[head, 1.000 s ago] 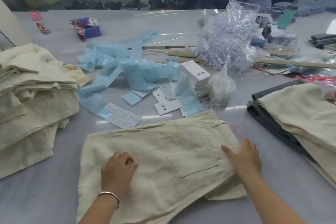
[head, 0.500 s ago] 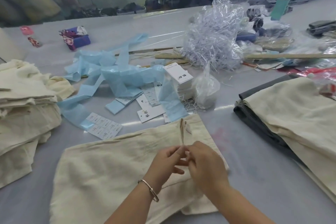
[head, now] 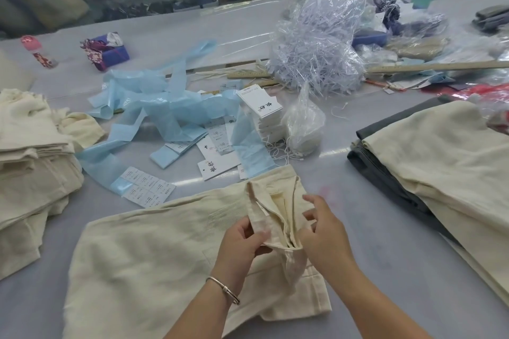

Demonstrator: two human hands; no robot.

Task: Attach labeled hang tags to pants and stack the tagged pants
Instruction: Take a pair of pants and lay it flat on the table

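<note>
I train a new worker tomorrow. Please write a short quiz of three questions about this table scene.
1. True or false: both hands hold the pants at the waistband.
2. Which wrist has the bracelet: A left, B right?
3. What lies under the cream pants in the right stack?

Key: 1 true, the left hand and right hand spread it open. 2 A. 3 Dark grey pants.
</note>
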